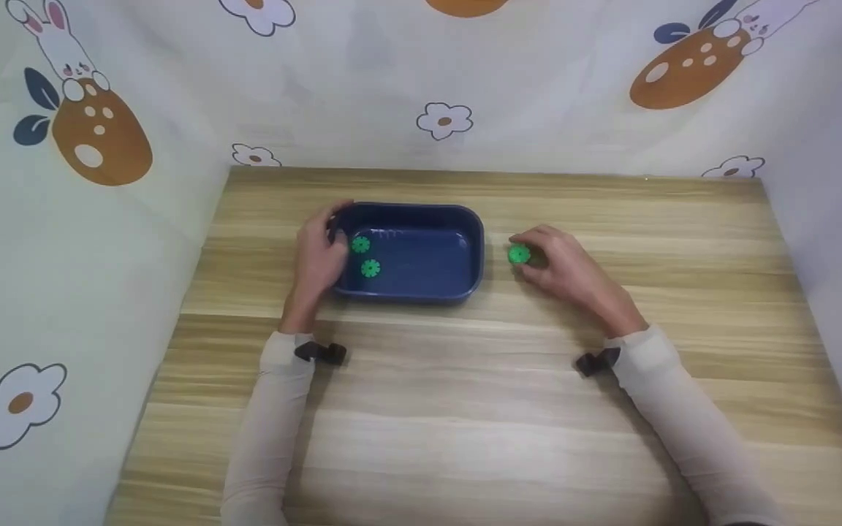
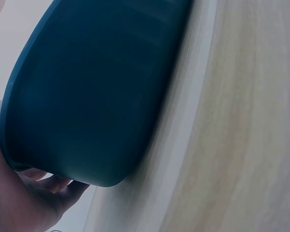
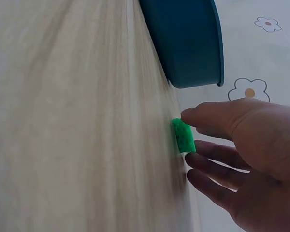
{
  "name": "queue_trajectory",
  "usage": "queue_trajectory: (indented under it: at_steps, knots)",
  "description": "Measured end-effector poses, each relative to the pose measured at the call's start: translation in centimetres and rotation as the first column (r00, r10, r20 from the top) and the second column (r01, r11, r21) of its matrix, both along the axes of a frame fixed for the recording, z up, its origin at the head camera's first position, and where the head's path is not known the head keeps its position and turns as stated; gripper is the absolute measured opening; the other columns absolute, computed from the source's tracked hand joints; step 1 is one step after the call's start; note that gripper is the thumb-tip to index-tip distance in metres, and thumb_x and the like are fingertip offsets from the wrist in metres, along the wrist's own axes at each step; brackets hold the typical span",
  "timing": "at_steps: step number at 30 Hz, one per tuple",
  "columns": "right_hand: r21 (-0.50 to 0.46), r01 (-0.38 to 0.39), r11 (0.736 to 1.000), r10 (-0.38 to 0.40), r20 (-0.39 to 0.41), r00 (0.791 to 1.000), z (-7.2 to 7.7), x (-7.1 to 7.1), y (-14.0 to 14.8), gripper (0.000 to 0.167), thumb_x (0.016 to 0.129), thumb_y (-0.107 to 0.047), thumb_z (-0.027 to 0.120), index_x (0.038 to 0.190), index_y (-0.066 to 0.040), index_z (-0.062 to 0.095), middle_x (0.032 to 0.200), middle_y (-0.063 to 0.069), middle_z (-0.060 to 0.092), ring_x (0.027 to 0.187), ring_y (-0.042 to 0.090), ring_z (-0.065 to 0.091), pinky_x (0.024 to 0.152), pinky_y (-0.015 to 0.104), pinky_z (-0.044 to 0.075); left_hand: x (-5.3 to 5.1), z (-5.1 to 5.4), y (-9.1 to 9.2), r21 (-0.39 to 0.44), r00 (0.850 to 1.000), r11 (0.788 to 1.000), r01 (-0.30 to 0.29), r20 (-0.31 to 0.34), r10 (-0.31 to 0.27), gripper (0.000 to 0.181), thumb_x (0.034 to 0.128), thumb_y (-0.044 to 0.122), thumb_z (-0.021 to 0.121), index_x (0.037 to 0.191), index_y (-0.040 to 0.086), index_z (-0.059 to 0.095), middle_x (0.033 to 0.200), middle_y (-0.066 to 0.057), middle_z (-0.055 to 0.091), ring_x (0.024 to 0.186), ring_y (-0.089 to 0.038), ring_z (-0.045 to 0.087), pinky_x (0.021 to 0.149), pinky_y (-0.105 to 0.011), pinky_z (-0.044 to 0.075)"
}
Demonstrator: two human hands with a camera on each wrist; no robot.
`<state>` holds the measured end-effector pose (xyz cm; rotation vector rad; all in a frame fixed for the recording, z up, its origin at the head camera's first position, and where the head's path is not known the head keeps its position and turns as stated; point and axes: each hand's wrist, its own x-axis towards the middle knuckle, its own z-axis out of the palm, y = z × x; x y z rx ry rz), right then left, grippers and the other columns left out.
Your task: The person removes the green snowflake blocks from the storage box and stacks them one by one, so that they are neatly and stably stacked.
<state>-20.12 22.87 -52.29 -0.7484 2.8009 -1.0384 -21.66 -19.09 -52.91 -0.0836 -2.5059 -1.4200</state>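
Observation:
A dark blue rectangular plastic basin sits on the wood-patterned table. My left hand grips its left end, with the thumb over the rim and fingers along the outside; the left wrist view shows this hand at the basin's end wall. Two green notched discs lie inside, near that end. To the right of the basin, my right hand pinches a short green stack of notched discs between thumb and fingers. The right wrist view shows the stack side-on, close to the tabletop.
The wood-patterned tabletop extends around the basin and both arms. Behind and at both sides rises a pale cloth printed with flowers and rabbits. Each sleeve cuff carries a small black strap-on device.

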Motion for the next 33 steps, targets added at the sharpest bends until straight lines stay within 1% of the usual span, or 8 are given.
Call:
queue_trajectory:
  at_steps: [2,5,8,14,21,27,30,33]
  knots:
    - [-0.001,-0.002,1.0,0.002,0.011,1.0,0.06,0.02,0.15,0.05,0.091,-0.008,0.082,0.14,-0.003,0.07,0.134,0.017,0.071,0.125,0.035,0.067,0.112,0.05,0.055,-0.01,-0.01,0.02,0.001,1.0,1.0,0.0,-0.001,0.0,0.054,0.0934,-0.011,0.052,0.141,0.006,0.069,0.145,-0.015,0.069,0.139,-0.03,0.061,0.122,-0.046,0.048]
    - [0.001,-0.008,1.0,0.008,0.025,1.0,0.13,0.02,0.3,0.052,0.091,-0.006,0.081,0.142,-0.003,0.068,0.135,0.017,0.071,0.126,0.035,0.067,0.113,0.051,0.055,0.03,0.09,0.05,0.009,1.0,1.0,0.002,-0.002,-0.002,0.054,0.093,-0.012,0.051,0.141,0.005,0.069,0.145,-0.015,0.069,0.139,-0.031,0.061,0.122,-0.046,0.048]
    - [0.0,-0.01,1.0,0.01,0.032,0.999,0.14,0.02,0.37,0.051,0.092,-0.005,0.079,0.142,-0.003,0.068,0.135,0.017,0.071,0.126,0.035,0.067,0.112,0.051,0.055,0.07,0.17,0.06,0.015,1.0,1.0,0.005,-0.001,-0.005,0.054,0.0929,-0.013,0.051,0.141,0.005,0.069,0.145,-0.016,0.069,0.139,-0.032,0.061,0.122,-0.046,0.048]
    - [-0.001,-0.004,1.0,0.005,0.04,0.999,0.14,0.02,0.33,0.051,0.093,-0.006,0.079,0.143,-0.005,0.068,0.132,0.015,0.071,0.122,0.032,0.068,0.111,0.051,0.055,0.05,0.12,0.01,-0.003,1.0,1.0,-0.009,0.018,0.009,0.055,0.0935,-0.011,0.053,0.142,0.009,0.069,0.147,-0.012,0.069,0.142,-0.03,0.06,0.124,-0.045,0.046]
    - [-0.007,-0.004,1.0,0.004,0.047,0.999,-0.01,-0.1,0.4,0.052,0.093,-0.006,0.079,0.143,-0.004,0.068,0.132,0.016,0.072,0.123,0.033,0.068,0.112,0.051,0.055,-0.05,-0.02,0.0,-0.01,1.0,1.0,-0.007,0.005,0.007,0.056,0.092,-0.011,0.054,0.142,0.007,0.069,0.146,-0.014,0.069,0.142,-0.029,0.06,0.124,-0.044,0.046]
    - [-0.002,-0.009,1.0,0.009,0.027,1.0,-0.1,-0.1,0.47,0.051,0.093,-0.008,0.079,0.143,-0.004,0.068,0.13,0.014,0.073,0.122,0.032,0.068,0.112,0.053,0.054,0.02,0.02,0.01,0.002,1.0,1.0,0.005,-0.004,-0.005,0.054,0.0935,-0.011,0.053,0.142,0.005,0.068,0.146,-0.015,0.069,0.143,-0.031,0.059,0.125,-0.046,0.044]
    - [0.001,-0.013,1.0,0.013,0.015,1.0,-0.14,-0.12,0.46,0.051,0.093,-0.008,0.08,0.143,-0.004,0.068,0.128,0.013,0.073,0.12,0.031,0.068,0.111,0.052,0.055,-0.02,-0.02,0.0,0.003,1.0,1.0,0.009,-0.013,-0.009,0.053,0.0937,-0.011,0.053,0.142,0.004,0.068,0.145,-0.016,0.069,0.142,-0.032,0.059,0.125,-0.047,0.044]
    - [0.0,-0.012,1.0,0.012,0.014,1.0,-0.16,-0.14,0.41,0.052,0.093,-0.007,0.079,0.143,-0.004,0.067,0.129,0.013,0.073,0.121,0.03,0.068,0.112,0.051,0.055,-0.05,-0.05,-0.02,0.0,1.0,1.0,0.009,-0.017,-0.009,0.054,0.093,-0.012,0.053,0.142,0.004,0.069,0.145,-0.016,0.069,0.141,-0.032,0.06,0.124,-0.047,0.045]
